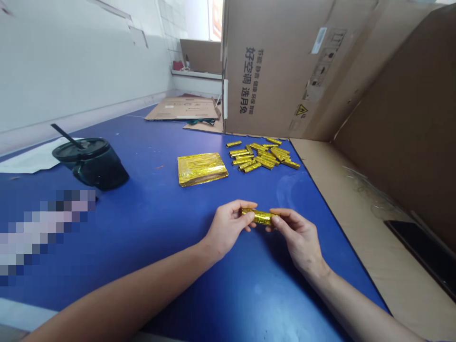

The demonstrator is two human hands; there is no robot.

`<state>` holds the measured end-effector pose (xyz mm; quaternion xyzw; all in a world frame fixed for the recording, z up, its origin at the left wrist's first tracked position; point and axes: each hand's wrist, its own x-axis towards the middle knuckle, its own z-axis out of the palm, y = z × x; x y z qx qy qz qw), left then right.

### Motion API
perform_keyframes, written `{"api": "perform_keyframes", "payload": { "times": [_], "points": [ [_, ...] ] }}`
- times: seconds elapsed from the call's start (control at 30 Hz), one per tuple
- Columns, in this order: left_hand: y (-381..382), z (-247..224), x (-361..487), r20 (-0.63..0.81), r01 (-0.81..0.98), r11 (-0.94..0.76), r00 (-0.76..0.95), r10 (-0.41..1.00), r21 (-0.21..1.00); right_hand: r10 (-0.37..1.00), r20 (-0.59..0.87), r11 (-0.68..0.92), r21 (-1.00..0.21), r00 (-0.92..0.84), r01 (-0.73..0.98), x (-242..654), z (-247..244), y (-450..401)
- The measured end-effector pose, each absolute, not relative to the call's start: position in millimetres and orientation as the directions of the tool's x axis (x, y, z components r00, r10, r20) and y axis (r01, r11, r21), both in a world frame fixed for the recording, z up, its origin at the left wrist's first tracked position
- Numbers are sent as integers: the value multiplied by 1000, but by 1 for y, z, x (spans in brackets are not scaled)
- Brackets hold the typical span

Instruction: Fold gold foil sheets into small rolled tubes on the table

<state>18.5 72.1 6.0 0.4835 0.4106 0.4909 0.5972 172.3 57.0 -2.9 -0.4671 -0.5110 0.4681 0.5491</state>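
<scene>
Between my two hands is a small roll of shiny gold foil (262, 218), held level just above the blue table (171, 223). My left hand (230, 228) pinches its left end between thumb and fingers. The right end sits in the pinch of my right hand (299, 237). Beyond my hands lies a flat stack of gold foil sheets (202, 168). To the right of that stack, several finished-looking gold foil rolls (265, 156) lie in a loose pile.
A dark green lidded mug (96, 164) with a straw stands at the left, by a white paper (30, 156). Flattened cardboard (183, 108) lies at the back. A large cardboard box (278, 71) walls off the back right. A dark flat device (423, 256) rests at the far right.
</scene>
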Motion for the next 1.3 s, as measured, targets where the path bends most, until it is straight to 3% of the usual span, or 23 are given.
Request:
{"api": "perform_keyframes", "payload": {
  "times": [0.2,0.43,0.77,1.1,1.3],
  "points": [
    [73,4,16,-5,-169,37,186,982,985,988,147,149,-985,37,-83,171,-5,58],
    [70,1,17,-31,-66,56,335,942,996,988,155,156,-983,-25,99,171,-2,55],
    [69,5,18,-62,-74,82,238,969,994,989,133,137,-989,-65,62,170,0,54],
    [72,6,17,-49,-126,73,182,982,989,989,148,148,-980,-10,136,171,0,54],
    [74,6,16,-13,-150,36,150,989,988,997,71,71,-997,-15,-15,171,-4,58]
  ]
}}
